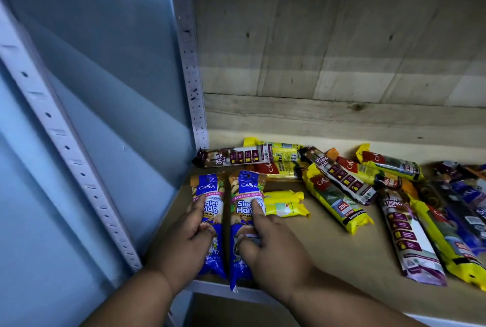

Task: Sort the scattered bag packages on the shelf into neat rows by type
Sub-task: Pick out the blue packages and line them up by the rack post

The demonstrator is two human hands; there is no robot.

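Two blue "Singlet Handle" packages lie side by side at the lower centre of the frame, long axes running front to back on the shelf, tops pointing away, bottoms at or just over the front edge. Left blue package and right blue package are close together, a thin gap between them.

Left hand rests on the left blue package, fingers curled over its left edge and face, gripping it. Right hand lies on the right blue package, index finger straight and pressing the label, the other fingers bent against the wrapper lower down; whether they grip is unclear.

Just right of the blue pair, a short yellow package lies crosswise. Behind, at centre frame, a brown "Draw String Bag" package lies sideways against the back corner, overlapping yellow packages. Toward the right, a loose heap: a long yellow 25L package lying diagonally, a second brown drawstring package across it, a purple-and-white drawstring package, more yellow and blue ones at the right edge, overlapping at mixed angles.

A wooden back panel fills the upper right. A perforated metal upright stands at the back left corner.
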